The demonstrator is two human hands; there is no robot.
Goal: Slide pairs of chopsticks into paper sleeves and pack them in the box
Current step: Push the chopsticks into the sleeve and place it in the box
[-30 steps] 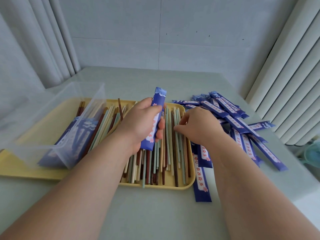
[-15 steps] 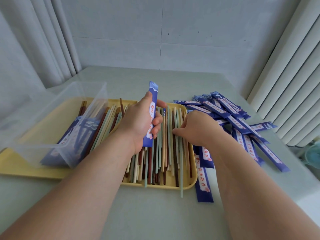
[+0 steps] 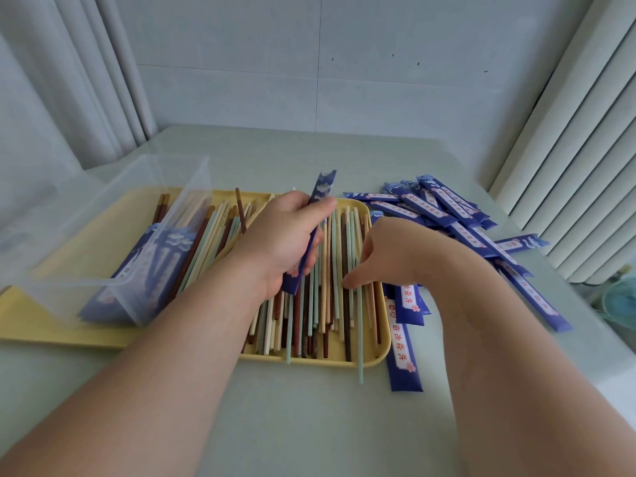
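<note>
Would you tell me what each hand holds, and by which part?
Left hand grips a blue sleeve around its middle; right hand touches chopsticks, grip unclear.

Tray (image 3: 38,321) cropped left, box (image 3: 103,215) contents blurred

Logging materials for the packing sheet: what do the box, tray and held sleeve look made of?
Box: clear, slightly hazy plastic with see-through walls. Tray: matte yellow, probably plastic, with a rounded moulded rim. Sleeve: thin printed blue paper, apparently; flat with folded edges.
</note>
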